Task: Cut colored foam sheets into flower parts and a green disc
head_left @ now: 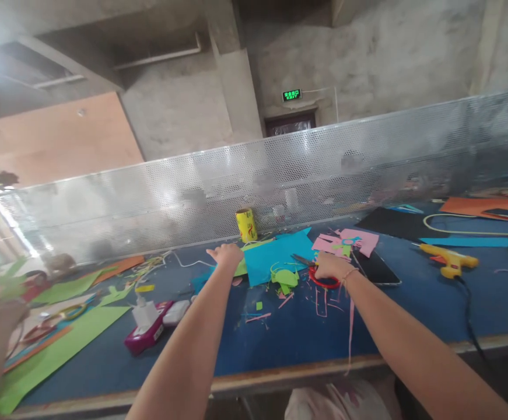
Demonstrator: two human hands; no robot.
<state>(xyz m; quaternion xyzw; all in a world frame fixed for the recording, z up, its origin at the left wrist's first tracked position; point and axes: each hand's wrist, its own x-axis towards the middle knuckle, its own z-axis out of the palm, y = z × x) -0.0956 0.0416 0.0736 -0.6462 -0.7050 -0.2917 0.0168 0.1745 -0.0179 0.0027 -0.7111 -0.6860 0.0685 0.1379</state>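
My left hand (227,255) is over the back of the table, beside the left edge of a blue paper sheet (265,259). One finger stretches out to the left; the others are mostly hidden behind the hand. A strip of green paper (240,268) shows between hand and sheet. My right hand (330,266) is closed around the red-handled scissors (323,283), low over the table, with the dark blades pointing left over the blue sheet. Just in front of the blades is a cut green paper piece (285,279). Pink paper (358,240) lies behind the right hand.
A yellow roll (247,225) stands by the perforated metal divider (184,201). At left are a purple power strip (149,333), green paper sheets (74,344) and another person's hand (0,315). A yellow glue gun (450,260) with its cord and a dark tablet (374,268) lie at right.
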